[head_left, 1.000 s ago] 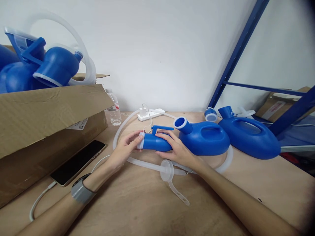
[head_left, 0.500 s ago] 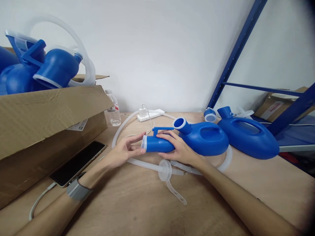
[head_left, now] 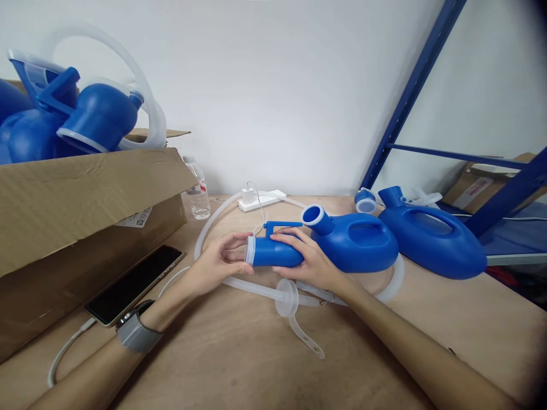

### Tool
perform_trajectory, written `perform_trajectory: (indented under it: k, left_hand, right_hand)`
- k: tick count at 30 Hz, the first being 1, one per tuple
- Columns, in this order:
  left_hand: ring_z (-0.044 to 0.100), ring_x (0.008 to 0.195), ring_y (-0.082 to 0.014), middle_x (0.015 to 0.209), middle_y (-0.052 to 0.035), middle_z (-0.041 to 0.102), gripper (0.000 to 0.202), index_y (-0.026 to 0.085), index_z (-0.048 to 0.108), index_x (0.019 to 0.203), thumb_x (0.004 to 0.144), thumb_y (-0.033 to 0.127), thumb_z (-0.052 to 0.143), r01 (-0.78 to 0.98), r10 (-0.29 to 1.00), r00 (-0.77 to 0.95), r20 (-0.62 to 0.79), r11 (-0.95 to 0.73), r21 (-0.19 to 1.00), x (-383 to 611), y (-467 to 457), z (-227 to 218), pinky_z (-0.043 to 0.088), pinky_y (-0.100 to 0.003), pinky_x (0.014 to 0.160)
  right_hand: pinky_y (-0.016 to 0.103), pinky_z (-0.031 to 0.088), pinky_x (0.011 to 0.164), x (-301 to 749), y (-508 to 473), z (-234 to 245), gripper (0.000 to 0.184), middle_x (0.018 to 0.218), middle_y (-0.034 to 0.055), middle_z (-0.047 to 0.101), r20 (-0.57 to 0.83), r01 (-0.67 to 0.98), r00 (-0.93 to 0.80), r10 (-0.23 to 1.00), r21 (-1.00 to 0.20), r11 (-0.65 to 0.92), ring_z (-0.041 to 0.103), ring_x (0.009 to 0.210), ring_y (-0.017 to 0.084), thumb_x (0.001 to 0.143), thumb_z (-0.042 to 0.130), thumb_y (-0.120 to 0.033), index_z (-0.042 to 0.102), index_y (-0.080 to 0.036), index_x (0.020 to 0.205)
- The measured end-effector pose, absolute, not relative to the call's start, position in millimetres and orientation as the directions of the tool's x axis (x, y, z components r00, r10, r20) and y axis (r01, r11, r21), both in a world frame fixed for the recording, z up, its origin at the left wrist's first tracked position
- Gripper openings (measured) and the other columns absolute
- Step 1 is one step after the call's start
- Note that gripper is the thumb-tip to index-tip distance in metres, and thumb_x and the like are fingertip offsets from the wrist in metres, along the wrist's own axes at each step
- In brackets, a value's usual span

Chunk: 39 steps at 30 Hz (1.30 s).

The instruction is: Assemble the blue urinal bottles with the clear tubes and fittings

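Note:
A short blue plastic urinal funnel (head_left: 273, 252) lies on its side above the table, its slim blue handle (head_left: 282, 224) on the top side. At its left end is a translucent white collar (head_left: 250, 251). My left hand (head_left: 220, 259) holds that collar, thumb at the near side and fingers at the far side, partly hidden. My right hand (head_left: 305, 256) is wrapped over the funnel's right end. Just behind it stands a blue urinal bottle (head_left: 367, 250) with an open, white-rimmed neck. In front lies a translucent disc cap (head_left: 286, 298) with a strap, joined to a clear hose (head_left: 252, 287).
A cardboard box (head_left: 94, 193) with blue urinal parts stands at left, beside a phone (head_left: 134, 283) and a water bottle (head_left: 198, 193). A power strip (head_left: 261, 200) lies by the wall. Another blue bottle (head_left: 444, 250) and a blue shelf frame (head_left: 410, 97) are at right.
My left hand's fingers have shifted slightly around the collar, which now sits straighter on the funnel's end. My right hand has hardly moved.

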State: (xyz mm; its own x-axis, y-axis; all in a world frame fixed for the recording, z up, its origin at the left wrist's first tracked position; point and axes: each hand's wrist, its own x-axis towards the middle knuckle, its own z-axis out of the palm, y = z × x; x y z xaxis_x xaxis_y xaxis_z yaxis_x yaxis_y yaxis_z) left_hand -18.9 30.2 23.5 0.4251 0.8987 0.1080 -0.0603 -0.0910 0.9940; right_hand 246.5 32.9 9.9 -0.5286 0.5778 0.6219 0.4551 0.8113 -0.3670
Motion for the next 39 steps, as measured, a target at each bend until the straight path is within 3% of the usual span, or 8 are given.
perform_trajectory:
  k: [6, 9, 12, 16, 22, 29, 39]
  left_hand:
    - [0.068, 0.125, -0.0350, 0.143, -0.0130, 0.066, 0.075, 0.027, 0.065, 0.134, 0.067, 0.039, 0.095, -0.032, 0.907, 0.404, 0.118, -0.116, 0.993, -19.7, 26.4, 29.9, 0.057, -0.044, 0.100]
    - [0.063, 0.131, -0.0339, 0.129, -0.0116, 0.074, 0.058, 0.028, 0.071, 0.129, 0.080, 0.057, 0.082, -0.048, 0.938, 0.328, 0.107, -0.097, 0.994, -16.8, 26.2, 29.4, 0.054, -0.041, 0.101]
    - [0.065, 0.122, -0.0298, 0.118, -0.0089, 0.076, 0.043, 0.024, 0.075, 0.109, 0.084, 0.059, 0.078, -0.155, 0.960, 0.273, 0.062, -0.020, 0.988, -11.7, 27.4, 27.8, 0.054, -0.035, 0.093]
    - [0.066, 0.105, -0.0230, 0.105, -0.0071, 0.074, 0.039, 0.019, 0.067, 0.084, 0.084, 0.056, 0.079, -0.298, 0.967, 0.254, 0.031, 0.048, 0.953, -7.1, 27.9, 27.6, 0.053, -0.030, 0.084]
    - [0.054, 0.076, -0.0134, 0.076, 0.0015, 0.060, 0.041, 0.017, 0.058, 0.067, 0.077, 0.045, 0.087, -0.285, 0.949, 0.314, 0.037, 0.057, 0.957, -8.4, 29.0, 23.5, 0.045, -0.023, 0.068]
    - [0.051, 0.076, -0.0133, 0.078, 0.0000, 0.060, 0.045, 0.016, 0.055, 0.062, 0.074, 0.046, 0.087, -0.194, 0.957, 0.279, 0.075, -0.020, 0.981, -6.8, 28.9, 22.7, 0.042, -0.023, 0.067]
    - [0.052, 0.073, -0.0137, 0.073, -0.0001, 0.063, 0.041, 0.017, 0.063, 0.070, 0.081, 0.053, 0.079, -0.028, 0.955, 0.180, 0.237, -0.236, 0.971, -5.8, 23.8, 21.3, 0.042, -0.025, 0.067]
  right_hand:
    - [0.051, 0.056, 0.107, 244.6, 31.4, 11.7, 0.060, 0.144, 0.0125, 0.059, 0.628, 0.470, -0.567, 0.532, -0.284, 0.836, 0.062, 0.132, 0.030, 0.091, 0.078, -0.037, 0.055, -0.031, 0.147]
    - [0.048, 0.059, 0.103, 242.2, 28.3, 12.0, 0.055, 0.144, 0.0127, 0.060, 0.611, 0.457, -0.616, 0.498, -0.238, 0.857, 0.064, 0.130, 0.029, 0.093, 0.076, -0.039, 0.058, -0.030, 0.144]
    - [0.047, 0.059, 0.103, 241.6, 27.9, 9.8, 0.053, 0.144, 0.0125, 0.060, 0.625, 0.446, -0.623, 0.470, -0.210, 0.870, 0.064, 0.129, 0.028, 0.093, 0.076, -0.040, 0.058, -0.030, 0.142]
    - [0.046, 0.060, 0.100, 243.3, 31.8, 3.2, 0.054, 0.142, 0.0119, 0.061, 0.636, 0.457, -0.614, 0.467, -0.196, 0.868, 0.065, 0.127, 0.028, 0.093, 0.076, -0.042, 0.057, -0.031, 0.142]
    - [0.048, 0.057, 0.105, 241.7, 33.3, 0.1, 0.059, 0.144, 0.0115, 0.060, 0.599, 0.448, -0.630, 0.494, -0.239, 0.862, 0.063, 0.129, 0.028, 0.093, 0.075, -0.045, 0.054, -0.031, 0.147]
    - [0.048, 0.055, 0.109, 240.9, 32.3, 1.5, 0.064, 0.149, 0.0102, 0.057, 0.571, 0.422, -0.656, 0.494, -0.266, 0.867, 0.059, 0.136, 0.028, 0.095, 0.074, -0.044, 0.047, -0.034, 0.152]
    - [0.048, 0.059, 0.099, 239.9, 32.6, 0.6, 0.051, 0.137, 0.0141, 0.061, 0.636, 0.423, -0.667, 0.389, -0.106, 0.900, 0.062, 0.127, 0.029, 0.099, 0.067, -0.049, 0.050, -0.028, 0.142]
